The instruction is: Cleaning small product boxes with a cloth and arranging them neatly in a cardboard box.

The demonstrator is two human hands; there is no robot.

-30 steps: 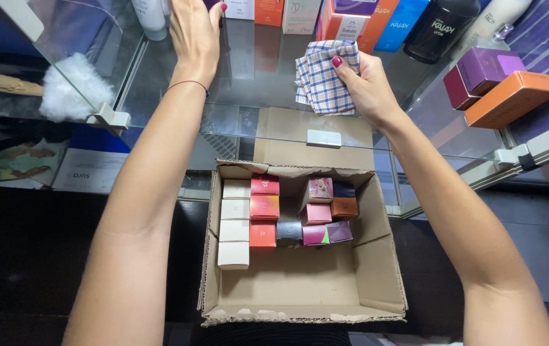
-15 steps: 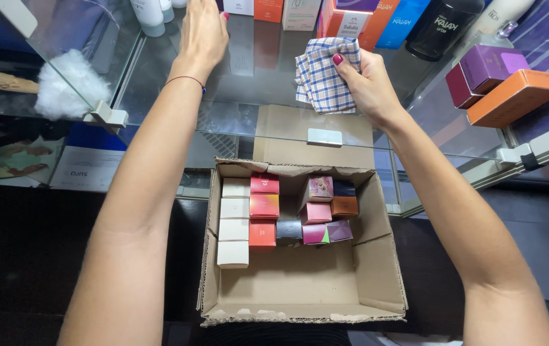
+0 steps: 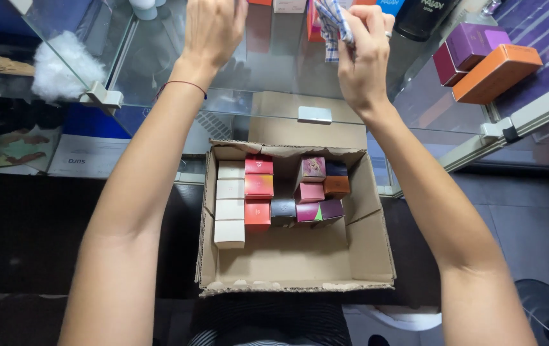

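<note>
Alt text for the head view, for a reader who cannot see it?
Right hand grips a checked cloth over a glass shelf; left hand reaches beside it. Below sits an open cardboard box partly filled with small coloured boxes.

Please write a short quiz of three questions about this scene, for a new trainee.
1. Multiple choice: what does the right hand hold? A) a checked cloth B) a white bottle C) an orange box
2. True or false: the cardboard box is packed full.
3. Fill in: the column of white boxes stands along the box's ____ side, as seen in the picture.

Key
1. A, the checked cloth.
2. False; the near half of its floor is bare.
3. Left. The left hand reaches over the glass shelf.
</note>
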